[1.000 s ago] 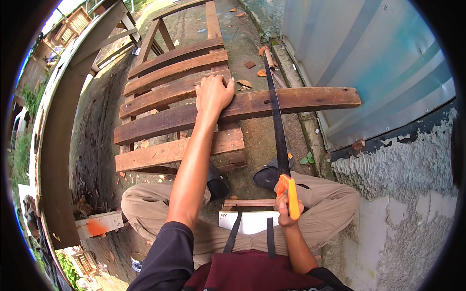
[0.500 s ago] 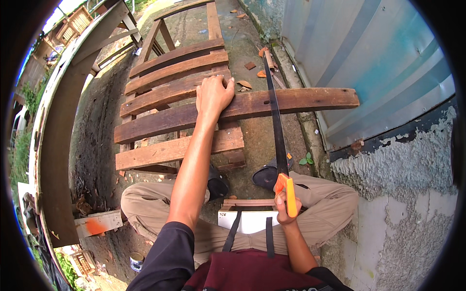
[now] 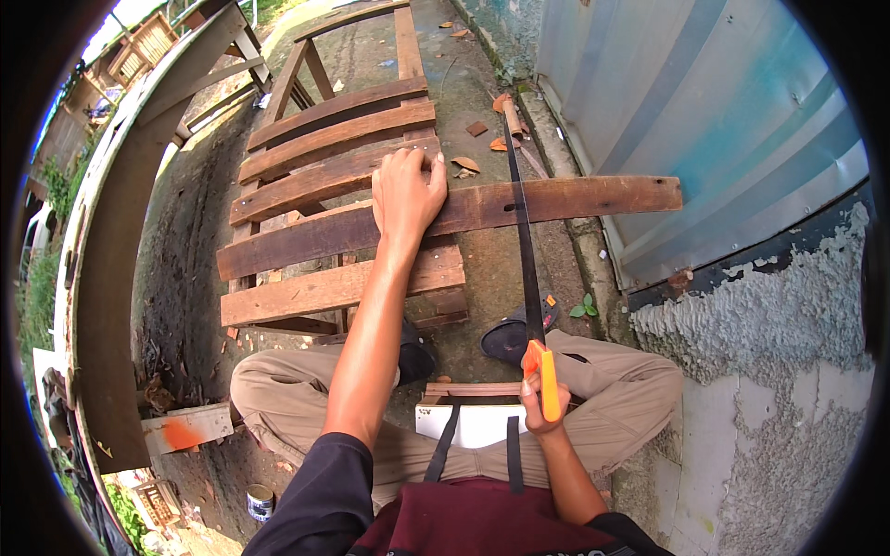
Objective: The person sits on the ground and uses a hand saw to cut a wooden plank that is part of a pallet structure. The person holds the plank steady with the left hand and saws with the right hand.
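wooden plank lies across the slatted frame and juts right of it, looking whole, with any cut's depth unclear. left hand rests curled on it, grip uncertain; closed right hand holds the handsaw, its blade crossing beyond the frame.

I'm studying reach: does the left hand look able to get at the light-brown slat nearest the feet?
Probably yes: the left hand is on the dark plank just beyond that slat, whose left part lies uncovered.
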### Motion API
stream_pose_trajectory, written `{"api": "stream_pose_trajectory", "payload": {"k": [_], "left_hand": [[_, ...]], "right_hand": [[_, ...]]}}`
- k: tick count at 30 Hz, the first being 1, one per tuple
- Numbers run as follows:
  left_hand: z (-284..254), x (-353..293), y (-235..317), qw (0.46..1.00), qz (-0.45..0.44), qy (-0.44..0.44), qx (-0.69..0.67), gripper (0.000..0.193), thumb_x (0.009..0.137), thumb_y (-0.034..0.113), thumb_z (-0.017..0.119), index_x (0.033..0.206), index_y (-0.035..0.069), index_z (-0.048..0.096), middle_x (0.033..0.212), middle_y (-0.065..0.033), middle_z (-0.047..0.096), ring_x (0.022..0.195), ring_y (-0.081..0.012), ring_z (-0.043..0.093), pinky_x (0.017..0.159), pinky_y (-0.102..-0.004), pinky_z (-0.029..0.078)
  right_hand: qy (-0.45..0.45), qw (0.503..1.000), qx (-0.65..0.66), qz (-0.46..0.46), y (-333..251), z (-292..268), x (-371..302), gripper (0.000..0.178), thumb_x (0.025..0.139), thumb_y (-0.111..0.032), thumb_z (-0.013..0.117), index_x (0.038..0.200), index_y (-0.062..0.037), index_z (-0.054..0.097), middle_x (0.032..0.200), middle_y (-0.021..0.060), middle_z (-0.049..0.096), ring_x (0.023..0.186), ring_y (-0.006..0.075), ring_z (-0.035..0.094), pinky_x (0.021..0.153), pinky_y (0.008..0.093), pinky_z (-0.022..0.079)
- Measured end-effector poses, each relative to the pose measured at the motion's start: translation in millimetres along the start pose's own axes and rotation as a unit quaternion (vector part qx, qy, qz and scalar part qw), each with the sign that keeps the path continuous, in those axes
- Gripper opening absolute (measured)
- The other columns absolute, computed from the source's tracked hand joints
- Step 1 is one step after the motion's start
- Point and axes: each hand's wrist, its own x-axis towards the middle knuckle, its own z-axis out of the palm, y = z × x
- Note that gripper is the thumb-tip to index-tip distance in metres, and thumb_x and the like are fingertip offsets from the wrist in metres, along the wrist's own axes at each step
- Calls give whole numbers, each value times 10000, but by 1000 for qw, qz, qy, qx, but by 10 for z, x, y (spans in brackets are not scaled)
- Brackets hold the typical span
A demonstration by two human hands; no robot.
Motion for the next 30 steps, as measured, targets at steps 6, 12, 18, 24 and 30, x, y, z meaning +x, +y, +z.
{"api": "stream_pose_trajectory", "payload": {"k": [6,12,18,24,30], "left_hand": [[-45,-379,-50,980,144,110,77,305,984,345,622,957,49,689,1080,-108,697,1034,-309,639,910,-445,471],[-311,-378,32,978,38,-197,54,427,977,451,614,992,31,693,1064,-167,689,1032,-354,634,904,-466,466],[-392,-548,-20,980,120,-157,15,462,901,419,719,1123,25,627,1110,-177,659,1070,-382,608,929,-475,443],[-437,-781,17,988,103,-103,-43,518,816,336,818,1175,17,625,1126,-153,628,1097,-347,581,960,-454,415],[-400,-821,50,991,101,-66,-57,510,778,303,849,1165,29,658,1157,-140,648,1123,-355,594,969,-450,430]], "right_hand": [[-21,999,-27,16,-78,-173,-225,187,870,-55,618,706,-16,537,636,85,588,599,183,577,718,350,525],[5,998,-14,66,-210,-309,-249,209,876,-82,614,699,-8,532,608,67,558,567,153,543,665,336,501],[-14,999,-22,26,-187,-275,-414,165,847,-27,639,710,4,554,637,94,580,560,210,575,608,345,500],[-20,998,-49,19,-291,-321,-541,146,824,-19,649,714,15,560,648,123,585,537,268,587,538,364,478],[23,999,34,5,-365,-245,-615,281,893,-128,627,679,-55,461,605,49,539,541,162,510,596,317,479]]}}
